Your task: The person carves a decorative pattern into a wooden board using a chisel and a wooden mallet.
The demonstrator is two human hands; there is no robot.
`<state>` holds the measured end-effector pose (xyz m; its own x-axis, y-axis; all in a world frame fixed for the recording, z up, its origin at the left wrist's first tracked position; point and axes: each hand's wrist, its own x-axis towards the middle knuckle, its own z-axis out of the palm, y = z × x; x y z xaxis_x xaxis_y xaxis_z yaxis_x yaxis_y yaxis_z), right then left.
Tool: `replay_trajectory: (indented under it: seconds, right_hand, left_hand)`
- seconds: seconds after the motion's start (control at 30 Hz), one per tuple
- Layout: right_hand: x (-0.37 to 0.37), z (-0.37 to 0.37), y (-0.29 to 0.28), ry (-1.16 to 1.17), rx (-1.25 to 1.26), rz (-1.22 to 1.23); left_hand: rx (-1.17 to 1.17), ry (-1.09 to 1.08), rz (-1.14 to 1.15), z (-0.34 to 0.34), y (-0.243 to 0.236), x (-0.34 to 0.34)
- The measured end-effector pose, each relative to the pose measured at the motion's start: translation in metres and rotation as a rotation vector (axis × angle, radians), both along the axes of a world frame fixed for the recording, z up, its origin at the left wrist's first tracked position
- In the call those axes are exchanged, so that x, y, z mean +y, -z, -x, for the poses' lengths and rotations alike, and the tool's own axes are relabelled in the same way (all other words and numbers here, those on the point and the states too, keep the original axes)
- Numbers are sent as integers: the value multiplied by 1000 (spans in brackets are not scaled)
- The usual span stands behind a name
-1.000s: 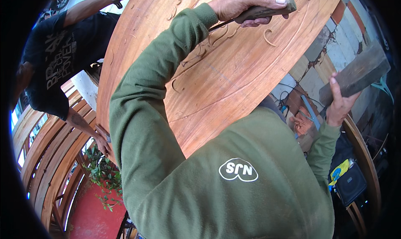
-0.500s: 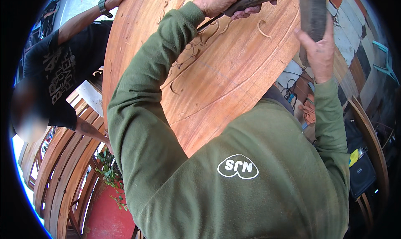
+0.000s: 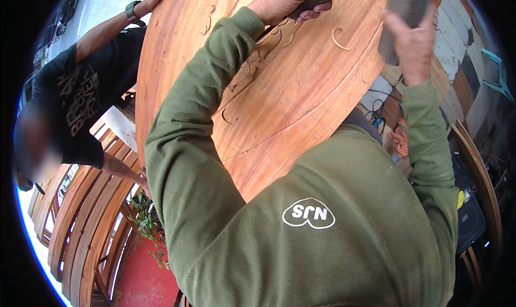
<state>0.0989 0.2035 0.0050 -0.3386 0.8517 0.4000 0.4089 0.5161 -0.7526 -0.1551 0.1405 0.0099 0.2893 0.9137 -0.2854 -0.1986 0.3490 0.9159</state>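
Note:
A broad reddish-brown wooden panel (image 3: 290, 103) with curved carved lines lies under my hands. My left hand (image 3: 285, 2) is closed around the dark handle of a chisel (image 3: 317, 2); its thin metal shank shows by my wrist, and its cutting end is hidden behind my sleeve. Over the panel's right edge, my right hand (image 3: 415, 52) grips a dark, thick block of wood (image 3: 407, 9), blurred by motion and cut off at the top. The block and the chisel handle are apart. Several curled wood shavings (image 3: 339, 42) are scattered on the panel.
At left, another person in a black shirt (image 3: 110, 76) has a hand near the panel's edge. Below are curved wooden slats (image 3: 88, 215), a leafy plant (image 3: 146, 215) and a red surface (image 3: 145, 275). A black case (image 3: 471, 221) and tangled cables (image 3: 378, 113) lie at right.
My right hand has moved up and slightly right with the wooden block, which is tilted differently. My left hand keeps its hold on the chisel. The whole view has shifted slightly.

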Motion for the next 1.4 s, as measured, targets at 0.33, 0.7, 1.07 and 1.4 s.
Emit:
replay_trajectory:
  seconds: [0.33,0.7,1.07,1.4]
  right_hand:
    - [25,36,-30,-57,187,365]
    - [65,57,-17,-266,66,259]
    - [91,78,-5,-577,-162,322]
    - [89,111,-33,-295,188,552]
  left_hand:
    - [86,-146,10,16,1,6]
    - [81,-277,26,20,0,5]
    - [81,-424,40,39,20,12]
    - [-101,-501,-34,37,23,-7]
